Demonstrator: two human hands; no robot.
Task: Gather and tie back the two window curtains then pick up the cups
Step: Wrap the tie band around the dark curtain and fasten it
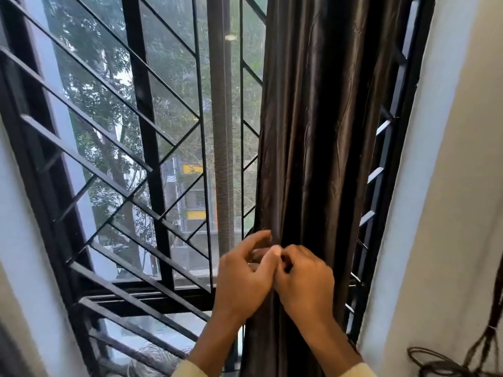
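Together, curled on curtain [313, 131]: left hand [245, 276], right hand [304, 278].

The glossy dark brown curtain [313, 131] hangs gathered into tight vertical folds at the window's [141, 104] right side.

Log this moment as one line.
curtain: gathered | left hand: pinches curtain | right hand: pinches curtain | cups: not visible

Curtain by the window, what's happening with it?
A person is holding the dark brown curtain, bunched together on the right side of the barred window. The left hand and right hand meet at the front of the bundle, fingers curled and pinching the fabric. Whether a tie is on yet is hidden behind the fingers. No cups are in view.
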